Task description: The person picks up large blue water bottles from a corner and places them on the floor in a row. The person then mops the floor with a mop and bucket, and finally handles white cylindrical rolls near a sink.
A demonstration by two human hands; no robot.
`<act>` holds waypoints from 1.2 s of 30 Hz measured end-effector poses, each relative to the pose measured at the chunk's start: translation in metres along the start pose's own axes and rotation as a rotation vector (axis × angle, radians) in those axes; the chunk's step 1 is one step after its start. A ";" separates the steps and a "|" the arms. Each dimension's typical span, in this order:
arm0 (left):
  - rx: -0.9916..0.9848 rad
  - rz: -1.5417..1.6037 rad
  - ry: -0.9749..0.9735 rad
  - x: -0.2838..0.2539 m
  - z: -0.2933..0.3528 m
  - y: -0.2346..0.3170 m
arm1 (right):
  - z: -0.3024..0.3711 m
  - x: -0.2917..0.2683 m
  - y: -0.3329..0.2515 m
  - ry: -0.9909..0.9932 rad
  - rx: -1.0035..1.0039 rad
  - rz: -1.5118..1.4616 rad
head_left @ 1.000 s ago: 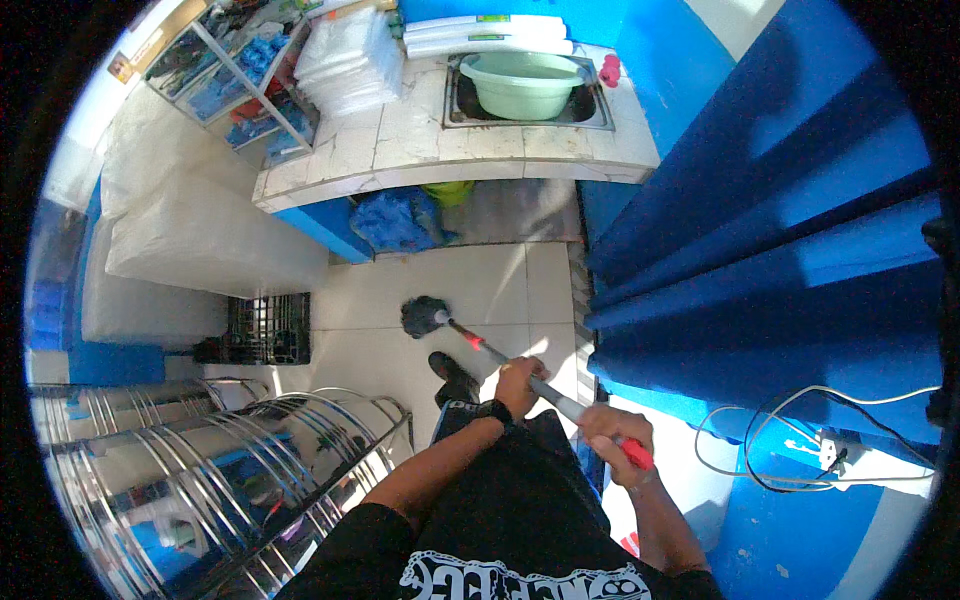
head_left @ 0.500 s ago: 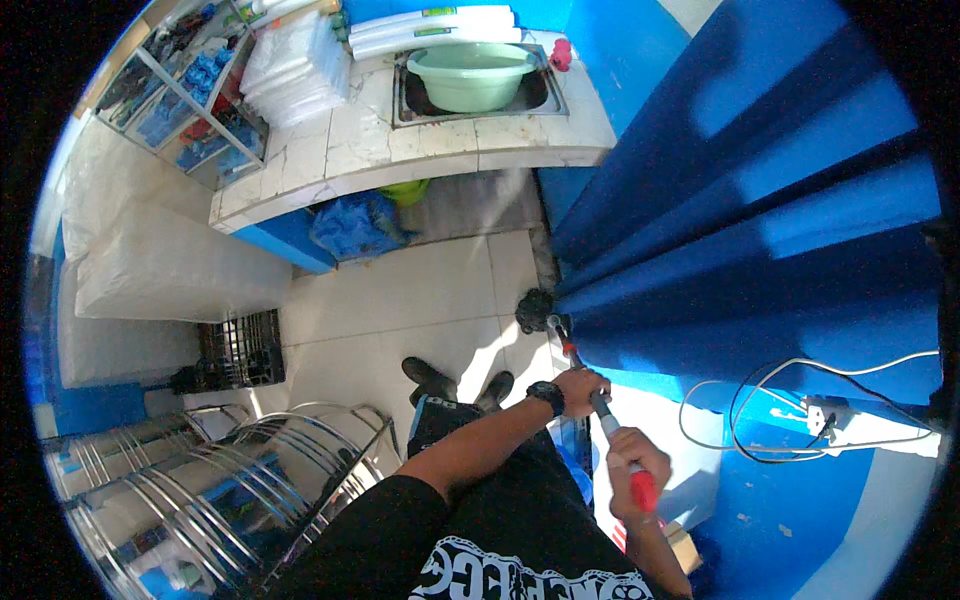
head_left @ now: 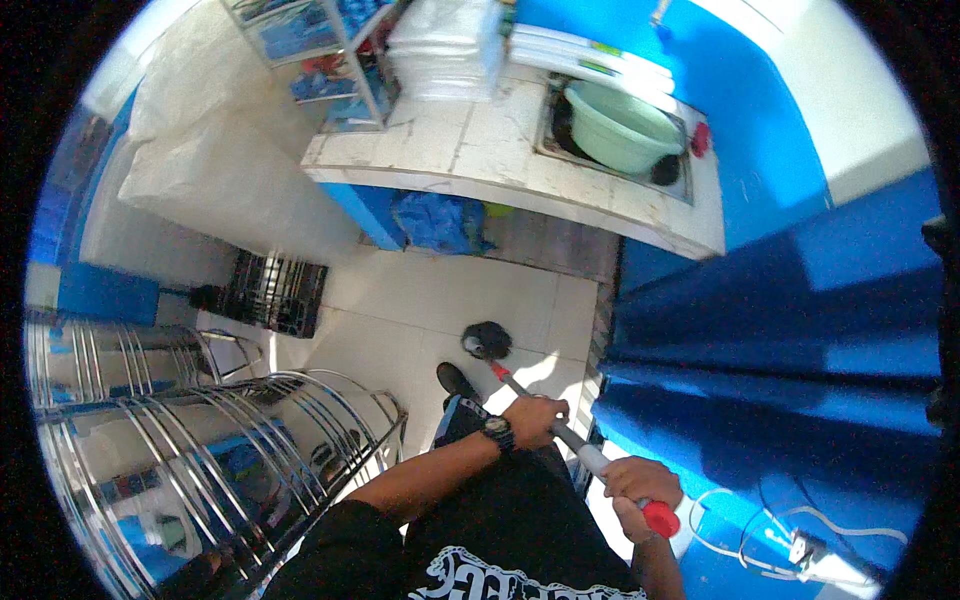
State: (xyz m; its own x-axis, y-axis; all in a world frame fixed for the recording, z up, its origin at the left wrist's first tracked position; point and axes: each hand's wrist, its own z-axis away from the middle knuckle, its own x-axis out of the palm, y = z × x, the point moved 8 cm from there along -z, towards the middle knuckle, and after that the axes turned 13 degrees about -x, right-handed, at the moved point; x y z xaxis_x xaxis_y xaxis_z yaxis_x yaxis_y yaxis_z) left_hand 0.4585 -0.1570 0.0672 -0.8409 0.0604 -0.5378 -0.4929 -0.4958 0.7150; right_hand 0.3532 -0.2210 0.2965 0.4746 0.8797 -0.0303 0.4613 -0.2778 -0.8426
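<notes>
A long mop (head_left: 592, 460) with a grey handle and red end cap slants across in front of me. My left hand (head_left: 537, 420), a dark watch on its wrist, is closed round the middle of the handle. Close to the red end, my right hand (head_left: 642, 484) wraps round the upper handle. The dark, shaggy mop head (head_left: 488, 341) rests on the pale tiled floor (head_left: 420, 290), just ahead of my shoe (head_left: 457, 382).
Wire racks (head_left: 230, 440) stand at my left, with a black crate (head_left: 272, 293) beyond. Ahead is a tiled counter (head_left: 450, 150) bearing a sink with a pale green basin (head_left: 622, 125). Blue curtains (head_left: 780, 310) hang at right, with cables (head_left: 760, 545) below them.
The mop head has moved left, from beside the curtain onto the floor before my feet. Both hands keep hold of the handle. My view has turned, shifting the counter right.
</notes>
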 end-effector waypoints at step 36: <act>-0.371 -0.484 2.013 -0.408 0.149 -0.489 | -0.079 -0.009 1.082 -0.598 0.300 0.979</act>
State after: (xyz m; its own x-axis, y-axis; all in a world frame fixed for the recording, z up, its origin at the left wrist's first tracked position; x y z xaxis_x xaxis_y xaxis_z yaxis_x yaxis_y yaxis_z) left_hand 1.0093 0.1895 0.0037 0.7815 -0.4643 -0.4166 -0.2747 -0.8558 0.4384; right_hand 0.9076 -0.5598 -0.5721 0.0648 0.4057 -0.9117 -0.1357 -0.9016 -0.4108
